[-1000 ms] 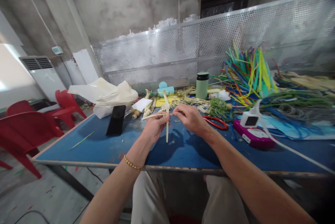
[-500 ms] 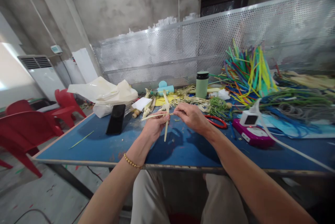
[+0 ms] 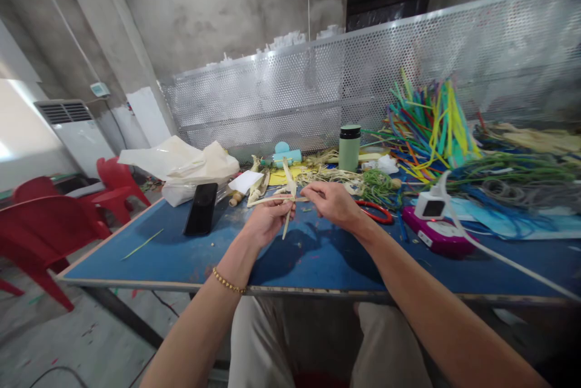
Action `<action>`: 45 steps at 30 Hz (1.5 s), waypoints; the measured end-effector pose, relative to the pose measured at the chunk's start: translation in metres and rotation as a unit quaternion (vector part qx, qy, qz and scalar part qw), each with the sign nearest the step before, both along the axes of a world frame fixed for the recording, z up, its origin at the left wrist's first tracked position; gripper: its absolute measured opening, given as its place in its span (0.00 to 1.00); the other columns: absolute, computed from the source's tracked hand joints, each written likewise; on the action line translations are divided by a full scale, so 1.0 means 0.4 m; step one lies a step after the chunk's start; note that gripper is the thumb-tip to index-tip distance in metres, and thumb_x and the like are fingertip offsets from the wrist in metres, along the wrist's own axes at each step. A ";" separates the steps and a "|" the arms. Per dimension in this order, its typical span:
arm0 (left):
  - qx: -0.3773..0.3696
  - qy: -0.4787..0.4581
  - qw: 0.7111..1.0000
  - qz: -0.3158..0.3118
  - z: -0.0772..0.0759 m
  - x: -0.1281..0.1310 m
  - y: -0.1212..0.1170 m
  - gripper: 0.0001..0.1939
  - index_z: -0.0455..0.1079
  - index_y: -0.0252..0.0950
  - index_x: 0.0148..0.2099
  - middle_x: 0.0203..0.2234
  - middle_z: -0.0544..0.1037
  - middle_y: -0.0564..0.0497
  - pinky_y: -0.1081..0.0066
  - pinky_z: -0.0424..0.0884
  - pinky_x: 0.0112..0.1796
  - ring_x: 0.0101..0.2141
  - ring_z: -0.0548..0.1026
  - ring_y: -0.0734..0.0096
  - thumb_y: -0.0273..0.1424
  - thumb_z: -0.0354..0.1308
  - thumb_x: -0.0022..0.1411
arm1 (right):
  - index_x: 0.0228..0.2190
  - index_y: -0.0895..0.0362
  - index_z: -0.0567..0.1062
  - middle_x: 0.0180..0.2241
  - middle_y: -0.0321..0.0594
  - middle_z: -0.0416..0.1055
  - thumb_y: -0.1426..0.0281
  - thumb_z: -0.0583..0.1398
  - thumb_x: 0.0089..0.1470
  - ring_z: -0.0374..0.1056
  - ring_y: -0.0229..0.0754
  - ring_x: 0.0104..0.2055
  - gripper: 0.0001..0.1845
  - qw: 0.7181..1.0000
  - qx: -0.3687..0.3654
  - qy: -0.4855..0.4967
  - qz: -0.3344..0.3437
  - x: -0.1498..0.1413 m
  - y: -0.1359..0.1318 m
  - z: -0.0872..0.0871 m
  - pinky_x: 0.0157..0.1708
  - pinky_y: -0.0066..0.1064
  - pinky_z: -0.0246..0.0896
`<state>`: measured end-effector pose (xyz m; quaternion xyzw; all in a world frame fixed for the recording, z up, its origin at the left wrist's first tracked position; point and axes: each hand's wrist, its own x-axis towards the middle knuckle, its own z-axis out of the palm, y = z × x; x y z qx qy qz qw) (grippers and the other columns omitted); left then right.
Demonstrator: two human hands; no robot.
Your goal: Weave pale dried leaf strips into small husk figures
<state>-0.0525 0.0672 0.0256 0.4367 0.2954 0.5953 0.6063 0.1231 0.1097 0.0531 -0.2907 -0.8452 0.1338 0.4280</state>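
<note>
Strips (image 3: 289,176) of pale, flat, papery fibre form a thin cross above the blue desk (image 3: 167,261); the left hand (image 3: 269,221) grips them near the crossing, the right hand (image 3: 333,201) pinching what looks like one narrow end.

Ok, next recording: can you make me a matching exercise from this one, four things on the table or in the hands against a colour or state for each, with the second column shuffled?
Column one
1. Pale strips
2. Phone
3. Lidded container
4. Box

Column two
A. Green, standing upright
B. Magenta, with a white block on top
C. Crossed, gripped in the left hand
D. Black, lying on the blue tabletop

Right pairs: 1-C, 2-D, 3-A, 4-B
</note>
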 end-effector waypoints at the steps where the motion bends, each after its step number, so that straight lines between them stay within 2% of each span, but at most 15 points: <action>1: -0.001 0.003 1.000 -0.004 0.000 0.000 -0.001 0.11 0.74 0.29 0.32 0.24 0.74 0.50 0.72 0.66 0.32 0.25 0.70 0.76 0.25 0.70 0.43 | 0.23 0.59 0.76 0.19 0.36 0.68 0.67 0.56 0.57 0.61 0.37 0.25 0.15 1.000 -0.021 0.016 0.004 -0.001 0.000 0.001 0.28 0.29 0.52; 3: -0.002 0.013 1.000 -0.021 0.002 0.002 -0.005 0.11 0.74 0.29 0.32 0.24 0.74 0.49 0.72 0.65 0.31 0.25 0.71 0.75 0.26 0.70 0.44 | 0.24 0.59 0.76 0.21 0.36 0.69 0.64 0.58 0.54 0.61 0.37 0.26 0.13 0.995 -0.079 0.057 0.027 -0.004 -0.003 0.002 0.27 0.29 0.53; 6: -0.002 0.027 0.999 -0.047 0.007 0.005 -0.015 0.12 0.75 0.29 0.34 0.24 0.75 0.49 0.71 0.65 0.31 0.25 0.71 0.75 0.28 0.70 0.46 | 0.24 0.59 0.75 0.19 0.33 0.66 0.63 0.62 0.48 0.58 0.34 0.22 0.11 0.969 -0.195 0.128 0.076 -0.011 -0.014 0.003 0.24 0.28 0.52; 9: 0.001 0.033 0.998 -0.055 0.014 0.011 -0.024 0.13 0.76 0.30 0.35 0.26 0.75 0.48 0.70 0.66 0.33 0.27 0.72 0.73 0.28 0.70 0.46 | 0.22 0.59 0.72 0.17 0.31 0.62 0.63 0.63 0.45 0.53 0.32 0.20 0.12 0.951 -0.244 0.167 0.086 -0.017 -0.025 0.004 0.21 0.27 0.49; 13: 0.044 0.072 0.996 -0.022 0.012 0.017 -0.023 0.11 0.76 0.31 0.32 0.26 0.74 0.49 0.70 0.65 0.34 0.28 0.71 0.73 0.34 0.69 0.49 | 0.20 0.59 0.70 0.19 0.31 0.63 0.65 0.62 0.44 0.55 0.32 0.21 0.10 0.961 -0.212 0.164 0.071 -0.024 -0.030 0.005 0.23 0.26 0.51; 17: 0.073 0.106 0.991 0.030 0.001 0.019 -0.014 0.13 0.75 0.31 0.28 0.22 0.72 0.50 0.70 0.63 0.31 0.25 0.69 0.73 0.37 0.69 0.50 | 0.21 0.57 0.68 0.17 0.29 0.60 0.66 0.60 0.46 0.54 0.32 0.21 0.09 0.965 -0.195 0.147 0.093 -0.029 -0.034 0.005 0.22 0.26 0.50; 29: 0.049 0.112 0.991 0.046 -0.006 0.030 -0.015 0.12 0.74 0.31 0.24 0.19 0.72 0.50 0.72 0.60 0.28 0.24 0.67 0.75 0.33 0.73 0.42 | 0.21 0.56 0.68 0.14 0.29 0.60 0.65 0.60 0.45 0.55 0.33 0.18 0.09 0.961 -0.211 0.157 0.087 -0.036 -0.023 -0.016 0.21 0.28 0.51; 36: 0.042 0.124 0.991 0.038 -0.004 0.031 -0.015 0.13 0.73 0.31 0.22 0.17 0.71 0.51 0.73 0.59 0.26 0.22 0.66 0.77 0.33 0.72 0.42 | 0.22 0.56 0.68 0.14 0.28 0.59 0.65 0.61 0.45 0.53 0.33 0.18 0.09 0.954 -0.228 0.174 0.088 -0.040 -0.024 -0.021 0.20 0.27 0.50; 41: 0.054 0.091 0.994 0.016 0.000 0.025 -0.011 0.12 0.75 0.31 0.26 0.21 0.73 0.50 0.73 0.63 0.29 0.25 0.68 0.76 0.35 0.71 0.47 | 0.22 0.56 0.67 0.16 0.29 0.60 0.63 0.61 0.46 0.53 0.32 0.19 0.11 0.950 -0.233 0.186 0.094 -0.043 -0.022 -0.016 0.20 0.27 0.48; 45: 0.040 0.048 0.998 0.000 0.000 0.019 -0.005 0.15 0.77 0.31 0.34 0.27 0.77 0.49 0.71 0.67 0.33 0.28 0.71 0.74 0.31 0.73 0.43 | 0.23 0.57 0.68 0.18 0.30 0.60 0.63 0.61 0.47 0.54 0.33 0.21 0.12 0.954 -0.203 0.209 0.066 -0.040 -0.011 -0.017 0.22 0.27 0.50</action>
